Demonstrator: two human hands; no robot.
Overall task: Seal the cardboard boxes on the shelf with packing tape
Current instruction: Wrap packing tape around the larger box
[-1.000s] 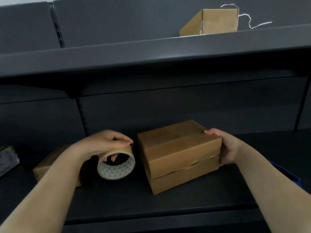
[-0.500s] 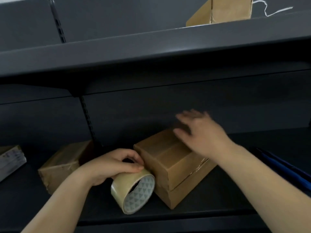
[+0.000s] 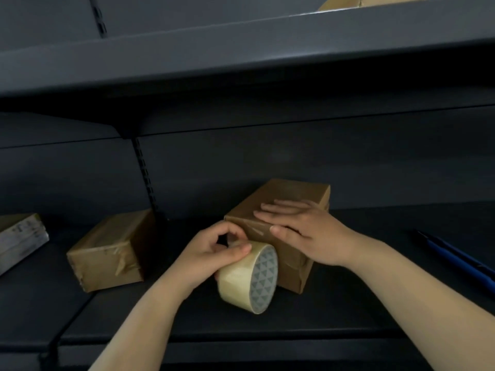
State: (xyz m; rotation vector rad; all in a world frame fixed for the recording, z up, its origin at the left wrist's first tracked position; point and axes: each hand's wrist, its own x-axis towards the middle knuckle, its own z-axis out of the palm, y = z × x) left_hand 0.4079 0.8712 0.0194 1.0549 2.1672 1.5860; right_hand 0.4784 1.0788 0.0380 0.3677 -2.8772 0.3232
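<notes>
On the shelf, frame centre, a box lies under the right hand, the tape roll against its lower-left side under the left hand, a second box further left, a pen far right.

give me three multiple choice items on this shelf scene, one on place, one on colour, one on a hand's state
1. Where is the tape roll?
A. on the upper shelf
B. against the near side of the middle box
C. on top of the left box

2. What colour is the pen at the right?
A. blue
B. red
C. white

3. What is the right hand doing?
A. gripping the pen
B. lying flat on the middle box
C. making a fist in the air

Answers: 1 B, the roll stands on the lower shelf touching that box, held by the left hand. 2 A, its barrel is blue. 3 B, its straight fingers rest on the box top.
</notes>
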